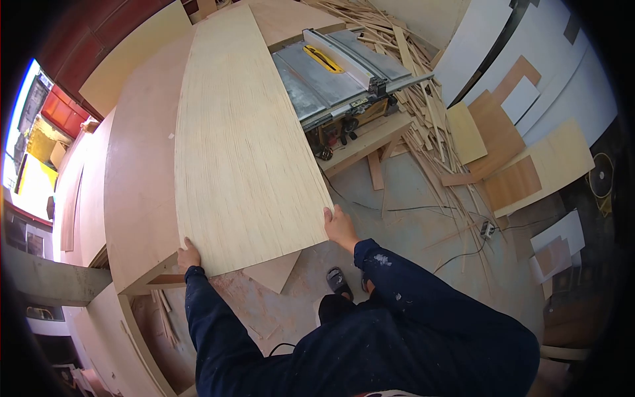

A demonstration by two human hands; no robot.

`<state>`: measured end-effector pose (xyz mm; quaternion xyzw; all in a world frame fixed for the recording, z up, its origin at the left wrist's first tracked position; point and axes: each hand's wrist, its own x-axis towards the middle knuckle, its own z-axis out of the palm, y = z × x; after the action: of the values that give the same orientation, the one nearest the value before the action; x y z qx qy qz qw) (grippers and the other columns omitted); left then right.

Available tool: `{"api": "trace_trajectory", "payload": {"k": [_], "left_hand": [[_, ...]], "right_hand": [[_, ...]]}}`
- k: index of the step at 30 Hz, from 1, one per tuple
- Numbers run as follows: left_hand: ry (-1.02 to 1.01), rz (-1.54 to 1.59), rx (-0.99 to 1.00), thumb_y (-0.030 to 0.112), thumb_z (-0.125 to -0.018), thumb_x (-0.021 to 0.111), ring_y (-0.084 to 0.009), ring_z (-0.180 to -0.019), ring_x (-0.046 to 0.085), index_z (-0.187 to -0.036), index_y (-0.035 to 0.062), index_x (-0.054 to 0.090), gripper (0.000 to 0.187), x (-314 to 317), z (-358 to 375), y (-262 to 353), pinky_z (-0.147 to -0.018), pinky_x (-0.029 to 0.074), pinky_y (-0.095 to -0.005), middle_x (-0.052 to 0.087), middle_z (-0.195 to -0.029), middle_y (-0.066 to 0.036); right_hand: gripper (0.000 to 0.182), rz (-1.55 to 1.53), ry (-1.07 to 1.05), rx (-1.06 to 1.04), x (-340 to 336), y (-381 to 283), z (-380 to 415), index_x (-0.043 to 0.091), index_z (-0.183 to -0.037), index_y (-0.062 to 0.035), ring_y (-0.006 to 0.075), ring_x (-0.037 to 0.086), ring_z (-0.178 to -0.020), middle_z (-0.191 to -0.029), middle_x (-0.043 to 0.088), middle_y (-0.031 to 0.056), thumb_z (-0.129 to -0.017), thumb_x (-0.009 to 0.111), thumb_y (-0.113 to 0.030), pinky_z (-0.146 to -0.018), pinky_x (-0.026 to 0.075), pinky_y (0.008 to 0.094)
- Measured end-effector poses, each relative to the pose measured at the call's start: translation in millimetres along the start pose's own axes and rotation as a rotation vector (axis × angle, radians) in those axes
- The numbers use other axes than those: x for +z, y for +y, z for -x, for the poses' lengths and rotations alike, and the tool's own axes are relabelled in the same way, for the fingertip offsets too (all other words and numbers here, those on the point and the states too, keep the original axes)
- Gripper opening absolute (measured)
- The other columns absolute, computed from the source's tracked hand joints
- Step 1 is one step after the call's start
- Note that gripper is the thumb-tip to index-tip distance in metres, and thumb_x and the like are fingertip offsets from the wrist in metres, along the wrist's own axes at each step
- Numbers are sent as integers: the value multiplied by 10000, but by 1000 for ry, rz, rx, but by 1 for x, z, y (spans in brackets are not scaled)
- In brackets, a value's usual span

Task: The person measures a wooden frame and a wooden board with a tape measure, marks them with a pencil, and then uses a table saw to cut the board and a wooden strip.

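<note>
The pale plywood sheet (pixel 245 139) runs lengthwise away from the person over the stacked boards (pixel 135 185) — left hand (pixel 188 255) pinching its near-left corner, right hand (pixel 340 225) gripping the near-right corner, nearer the table saw (pixel 337 73)

The big pale board (pixel 241 132) covers most of the brown sheet (pixel 139 178) under it, and its far end runs off the top of the picture. The fingers of the left hand (pixel 188 255) are tucked under the board's near edge, so they can't be seen. The board also hides the left side of the saw (pixel 334 76). The small tools (pixel 337 135) under the saw are too tiny to tell. The person's body is cut off at the bottom.
</note>
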<state>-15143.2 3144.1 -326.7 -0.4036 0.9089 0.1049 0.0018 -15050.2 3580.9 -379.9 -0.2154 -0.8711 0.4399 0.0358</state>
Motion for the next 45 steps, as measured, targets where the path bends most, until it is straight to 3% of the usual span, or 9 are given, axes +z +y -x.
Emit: {"api": "trace_trajectory", "payload": {"k": [10,26,28,30,32,36,39,40,45], "left_hand": [[-39,56,181,627,-913,315,-439,-1135,548,-1245,-48,533,783,3,91,-38,-970,420,-486,576,-1194,-303],[-54,38,252,626,-921,334,-471,-1032,583,-1074,-100,576,781,27,341,-161,-901,447,-509,605,-1069,-343],[-54,45,272,621,-920,364,-484,-979,596,-1015,-104,583,764,29,380,-173,-865,461,-516,615,-1019,-345],[-69,58,286,615,-918,388,-485,-973,600,-1013,-114,582,760,26,417,-180,-852,469,-514,615,-1002,-353],[-102,119,293,616,-916,399,-487,-969,601,-1005,-119,588,764,31,437,-189,-844,473,-509,614,-998,-357],[-155,223,315,619,-904,449,-490,-961,606,-998,-148,601,787,44,449,-204,-827,482,-489,612,-992,-366],[-401,566,224,579,-891,543,-361,-928,645,-1056,-174,584,772,58,428,-216,-804,505,-410,646,-1000,-294],[-579,720,181,553,-894,568,-305,-930,646,-1102,-180,561,763,59,421,-220,-801,511,-381,650,-1021,-264],[-619,925,226,488,-923,569,-247,-968,621,-1227,-165,464,728,48,444,-215,-818,512,-344,611,-1127,-233]], "right_hand": [[618,65,20,-7,-59,64,38,476,-1254,98,503,584,-976,-1013,603,358,-960,425,-442,-871,474,492],[617,-133,71,62,-207,225,181,505,-1237,70,448,600,-1004,-1064,618,319,-908,565,-448,-879,467,445],[568,-272,642,114,-205,257,209,520,-1174,52,352,660,-830,-915,660,239,-859,666,-398,-749,511,401],[512,-628,538,407,-206,256,260,521,-1124,14,234,645,-657,-800,626,133,-840,707,-368,-601,520,331],[494,-921,317,425,-190,245,312,516,-1111,-12,169,600,-552,-762,584,72,-852,693,-393,-503,496,271],[540,-1341,-278,540,-152,212,364,481,-1199,-61,207,636,-743,-908,632,107,-853,690,-419,-717,538,367],[519,-1313,-470,603,-128,189,370,519,-1210,-80,220,636,-889,-1016,631,111,-847,707,-399,-818,515,385],[519,-1321,-465,602,-121,182,373,519,-1210,-80,220,636,-889,-1016,631,111,-847,707,-399,-818,515,385],[552,-1465,-184,678,-101,152,378,482,-1259,-63,257,548,-1125,-1231,558,110,-838,736,-315,-950,459,429]]}}
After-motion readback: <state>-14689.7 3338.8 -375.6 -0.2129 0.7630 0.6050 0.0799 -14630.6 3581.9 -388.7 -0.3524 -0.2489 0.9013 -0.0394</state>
